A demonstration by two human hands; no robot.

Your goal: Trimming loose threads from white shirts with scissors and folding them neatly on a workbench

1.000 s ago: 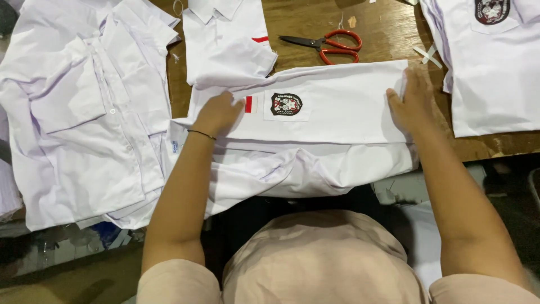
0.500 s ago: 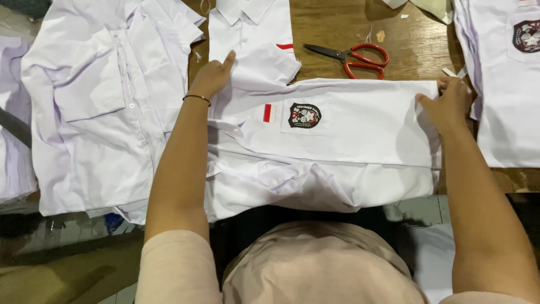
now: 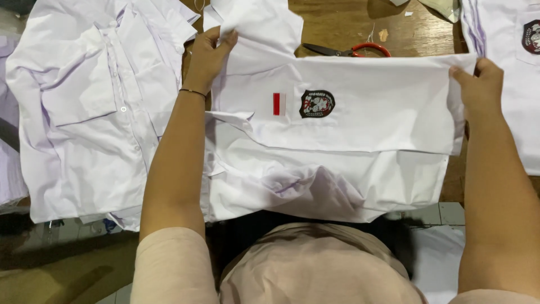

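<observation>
A white shirt (image 3: 360, 124) with a dark embroidered badge (image 3: 316, 103) and a small red-and-white patch (image 3: 279, 103) lies folded across the wooden table in front of me. My left hand (image 3: 207, 55) pinches its upper left corner. My right hand (image 3: 478, 84) grips its right edge, with the fabric lifted slightly. The lower part of the shirt hangs crumpled over the table's near edge.
A pile of white shirts (image 3: 95, 107) lies to the left. Another white shirt with a badge (image 3: 514, 62) lies at the right. Red-handled scissors (image 3: 351, 50) sit on the wooden table (image 3: 337, 22) behind the folded shirt, partly covered by it.
Both hands went from pressing flat on the shirt to gripping its left and right ends. The folded shirt now covers part of the scissors.
</observation>
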